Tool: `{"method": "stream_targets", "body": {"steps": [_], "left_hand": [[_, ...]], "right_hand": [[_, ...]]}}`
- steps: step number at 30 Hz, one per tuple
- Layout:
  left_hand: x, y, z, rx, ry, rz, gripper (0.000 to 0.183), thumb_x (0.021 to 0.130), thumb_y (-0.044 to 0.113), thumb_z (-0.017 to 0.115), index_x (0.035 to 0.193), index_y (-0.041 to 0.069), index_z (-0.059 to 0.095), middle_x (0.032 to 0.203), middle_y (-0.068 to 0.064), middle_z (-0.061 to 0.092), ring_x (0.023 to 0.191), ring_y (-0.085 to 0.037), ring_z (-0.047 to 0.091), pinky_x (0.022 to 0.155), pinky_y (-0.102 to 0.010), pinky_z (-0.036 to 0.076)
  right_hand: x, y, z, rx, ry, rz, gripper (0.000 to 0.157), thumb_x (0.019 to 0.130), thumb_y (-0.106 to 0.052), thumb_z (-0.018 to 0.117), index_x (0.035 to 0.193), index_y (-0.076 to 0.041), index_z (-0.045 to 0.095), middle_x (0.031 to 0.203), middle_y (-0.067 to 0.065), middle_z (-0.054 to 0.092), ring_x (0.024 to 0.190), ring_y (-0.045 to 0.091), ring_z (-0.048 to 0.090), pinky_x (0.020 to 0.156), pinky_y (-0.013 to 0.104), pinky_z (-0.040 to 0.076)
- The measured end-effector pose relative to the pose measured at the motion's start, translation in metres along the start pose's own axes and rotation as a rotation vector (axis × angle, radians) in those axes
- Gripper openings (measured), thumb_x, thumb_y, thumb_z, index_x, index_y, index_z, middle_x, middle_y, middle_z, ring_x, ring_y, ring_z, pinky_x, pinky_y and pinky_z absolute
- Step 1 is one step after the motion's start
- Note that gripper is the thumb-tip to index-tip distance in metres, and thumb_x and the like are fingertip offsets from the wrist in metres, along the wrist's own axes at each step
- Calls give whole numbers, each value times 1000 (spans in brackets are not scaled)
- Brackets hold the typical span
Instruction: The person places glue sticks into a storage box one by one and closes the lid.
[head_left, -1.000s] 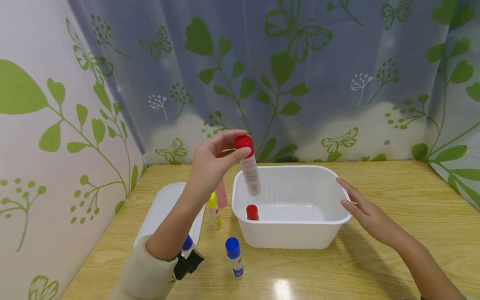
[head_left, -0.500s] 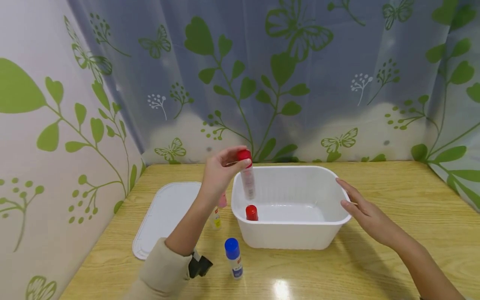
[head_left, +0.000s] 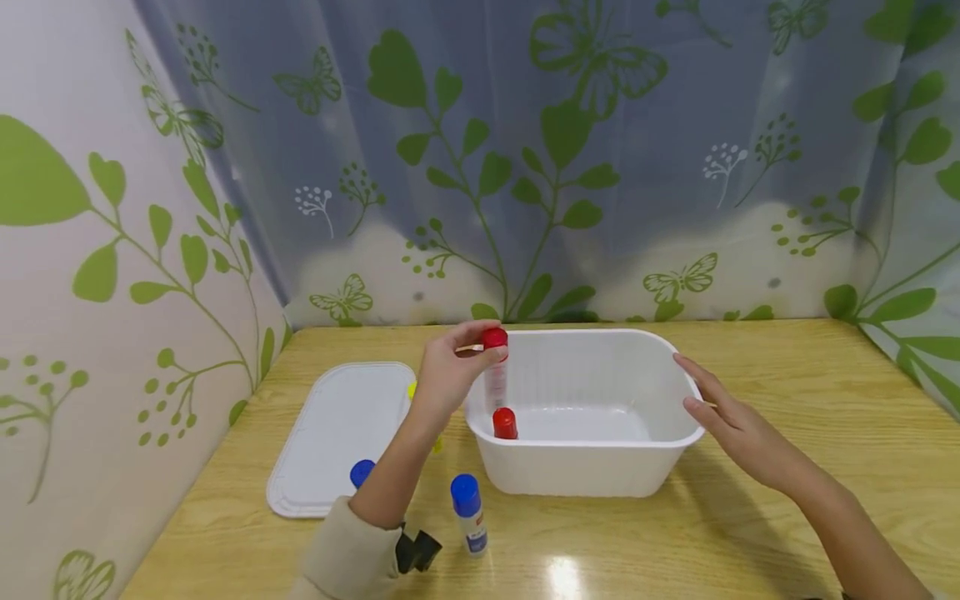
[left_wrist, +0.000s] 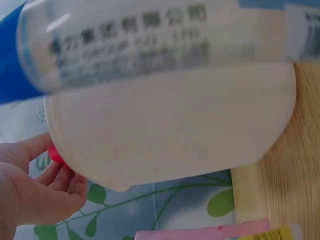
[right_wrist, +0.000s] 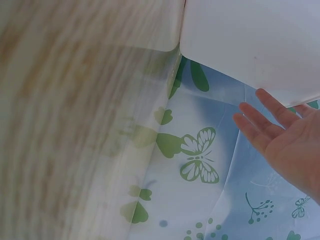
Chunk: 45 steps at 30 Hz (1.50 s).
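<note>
My left hand [head_left: 447,375] pinches the red cap of a clear-bodied glue stick [head_left: 497,385], held upright inside the left end of a white plastic tub [head_left: 577,471]. A second red-capped glue stick [head_left: 505,423] stands in the tub just in front of it. From below, the left wrist view shows the fingers around the red cap [left_wrist: 54,154] at the tub's rim. My right hand [head_left: 742,433] rests on the tub's right rim, thumb at the edge. In the right wrist view its fingers [right_wrist: 260,132] lie straight along the tub's outside wall.
A blue-capped glue stick [head_left: 469,512] stands before the tub; another blue cap [head_left: 362,472] shows beside my left forearm. A white lid [head_left: 337,425] lies at left. Yellow [left_wrist: 270,234] and pink [left_wrist: 200,233] sticks stand left of the tub, mostly hidden by the forearm in the head view.
My left hand has moved down and slightly right, lowering the red-capped glue stick from above the rim into the tub. The right hand stays at the rim.
</note>
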<state>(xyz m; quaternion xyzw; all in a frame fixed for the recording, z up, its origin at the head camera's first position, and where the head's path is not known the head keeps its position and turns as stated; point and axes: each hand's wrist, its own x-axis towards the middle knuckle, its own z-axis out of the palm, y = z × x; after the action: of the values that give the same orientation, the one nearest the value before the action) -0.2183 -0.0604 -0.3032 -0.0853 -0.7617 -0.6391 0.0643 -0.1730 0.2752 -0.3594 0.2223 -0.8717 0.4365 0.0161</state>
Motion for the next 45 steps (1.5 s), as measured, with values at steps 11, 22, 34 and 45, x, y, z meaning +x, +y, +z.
{"method": "stream_targets", "body": {"steps": [11, 22, 34, 45], "left_hand": [[0, -16, 6, 62, 6, -6, 32, 81, 7, 70, 113, 5, 65, 107, -9, 62, 92, -25, 59, 81, -32, 49], [-1, -25, 2, 196, -88, 14, 31, 80, 9, 71, 111, 10, 66, 105, -4, 63, 99, -21, 56, 81, -30, 49], [-2, -25, -4, 457, -294, 172, 28, 81, 17, 72, 108, 12, 67, 103, 1, 63, 102, -18, 51, 83, -35, 46], [0, -25, -3, 521, -312, 223, 26, 79, 16, 73, 105, 12, 68, 98, 1, 63, 99, -21, 53, 81, -35, 45]], "right_hand": [[-1, 1, 0, -13, 4, 6, 56, 101, -16, 36, 149, -24, 9, 148, 19, 13, 123, 50, 27, 86, 68, 30], [-1, 1, -2, -8, 4, 9, 57, 100, -16, 37, 149, -24, 9, 148, 20, 14, 125, 50, 24, 86, 68, 29], [-1, 1, -2, -6, -2, 13, 55, 101, -17, 35, 149, -25, 8, 148, 21, 13, 125, 49, 24, 87, 68, 29], [0, 3, -2, -14, 0, 7, 54, 101, -17, 34, 149, -26, 8, 148, 19, 11, 125, 47, 23, 87, 67, 28]]}}
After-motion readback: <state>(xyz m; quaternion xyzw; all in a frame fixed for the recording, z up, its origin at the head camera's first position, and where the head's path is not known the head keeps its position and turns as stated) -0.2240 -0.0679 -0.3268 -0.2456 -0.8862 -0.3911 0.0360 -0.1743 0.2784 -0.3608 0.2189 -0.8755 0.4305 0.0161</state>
